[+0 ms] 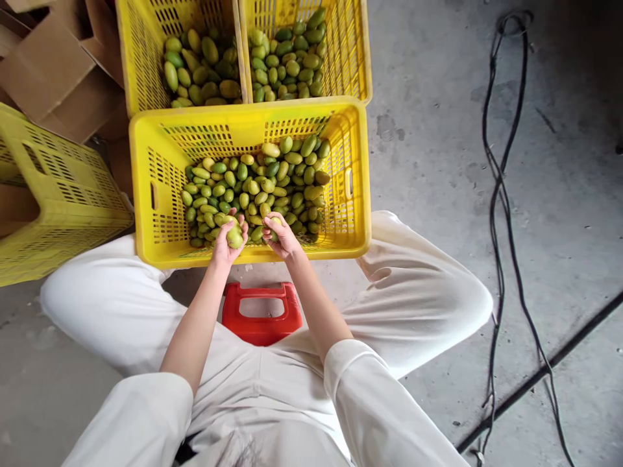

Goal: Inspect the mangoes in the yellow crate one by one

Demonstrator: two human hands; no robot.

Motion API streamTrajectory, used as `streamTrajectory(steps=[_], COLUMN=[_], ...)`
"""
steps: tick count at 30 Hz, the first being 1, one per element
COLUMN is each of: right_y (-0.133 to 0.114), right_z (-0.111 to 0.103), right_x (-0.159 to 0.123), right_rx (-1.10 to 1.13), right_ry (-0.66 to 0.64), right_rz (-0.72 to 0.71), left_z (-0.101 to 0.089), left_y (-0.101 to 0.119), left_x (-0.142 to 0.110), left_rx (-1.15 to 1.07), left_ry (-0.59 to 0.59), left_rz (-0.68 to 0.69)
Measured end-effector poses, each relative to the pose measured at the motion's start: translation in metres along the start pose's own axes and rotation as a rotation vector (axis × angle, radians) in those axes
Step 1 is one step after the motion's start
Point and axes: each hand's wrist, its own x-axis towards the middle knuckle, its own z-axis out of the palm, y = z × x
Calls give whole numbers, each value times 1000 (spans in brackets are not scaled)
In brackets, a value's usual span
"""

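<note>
Over the near edge of a yellow plastic crate [248,117], my left hand [226,243] is closed around light-green oval fruits [234,237], at least two of them. My right hand [283,241], a short way to the right, has its fingers curled around another yellowish-green oval fruit [276,222]. Beneath and beyond both hands lies a heap of similar fruits [253,185], green to yellow and of mixed sizes, inside the crate. The fingers hide part of what each hand holds.
Two more yellow crates [304,10] with larger fruits stand behind. Another yellow crate [73,181] and cardboard boxes [46,61] are at the left. A red plastic stool [260,334] is between my legs. Black cables [501,175] run over the concrete floor [428,162].
</note>
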Motion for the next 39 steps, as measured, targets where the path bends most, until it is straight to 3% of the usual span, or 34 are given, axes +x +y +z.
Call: streamTrajectory(steps=[4, 9, 14, 19, 23, 28, 33, 39], right_y=[-3, -5, -3, -5, -6, -9, -9, -3], right_z=[-3, -4, -1, -2, -1, 2, 2, 1], right_x=[4, 5, 1, 0, 1, -3, -6, -1], right_rx=[132, 240, 101, 113, 76, 74, 127, 8], right_ry=[31, 143, 67, 24, 32, -92, -82, -34], right_rz=[21, -57, -26, 32, 40, 69, 12, 60], left_z=[4, 7, 6, 0, -3, -2, 2, 3], left_y=[-1, -2, 0, -1, -1, 2, 1, 0], left_x=[3, 7, 9, 6, 3, 5, 5, 5], left_rx=[28, 108, 138, 84, 112, 104, 50, 58], left_ry=[7, 14, 51, -18, -53, -18, -73, 19], left_rz=[-13, -23, -30, 8, -54, -73, -31, -53])
